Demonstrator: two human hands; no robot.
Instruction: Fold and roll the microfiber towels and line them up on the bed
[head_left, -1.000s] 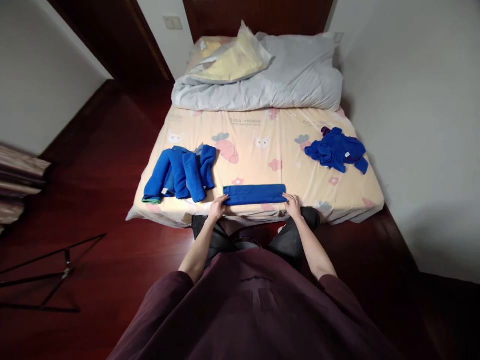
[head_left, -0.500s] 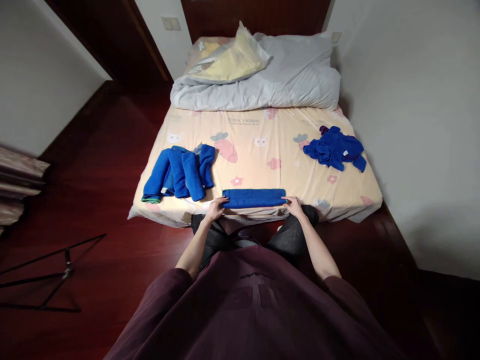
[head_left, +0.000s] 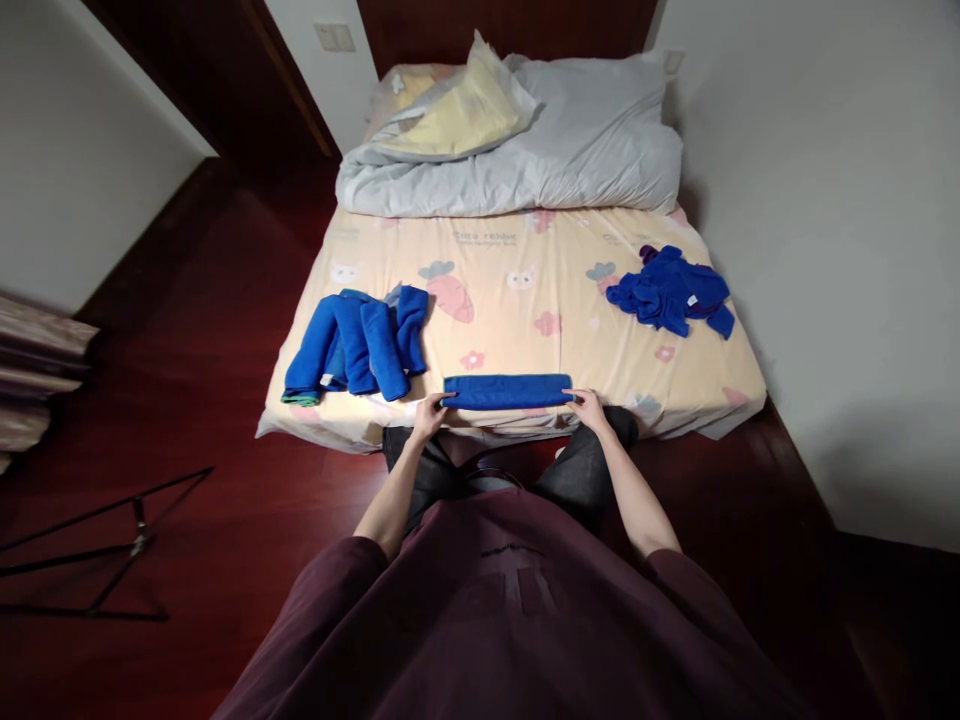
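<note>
A blue cloth [head_left: 508, 391], folded into a long narrow strip with a green edge, lies across the front of the bed. My left hand [head_left: 430, 414] pinches its left end, and my right hand [head_left: 588, 408] pinches the right end. Several rolled blue cloths [head_left: 352, 342] lie side by side to the left, partly on one another. Over on the right is a crumpled heap of blue cloths [head_left: 667, 290] with a white tag and a dark purple piece at its back.
The bed [head_left: 517, 330] has a patterned yellowish sheet. A grey-white quilt [head_left: 600, 130] and a yellow pillow [head_left: 472, 110] are at its head. Black stand legs [head_left: 112, 550] rest on the dark red floor at left; a curtain [head_left: 37, 370] hangs beyond.
The near edge of the held strip has moved slightly away from me, and the strip looks narrower. Both hands keep their hold at its ends. The view has shifted a little.
</note>
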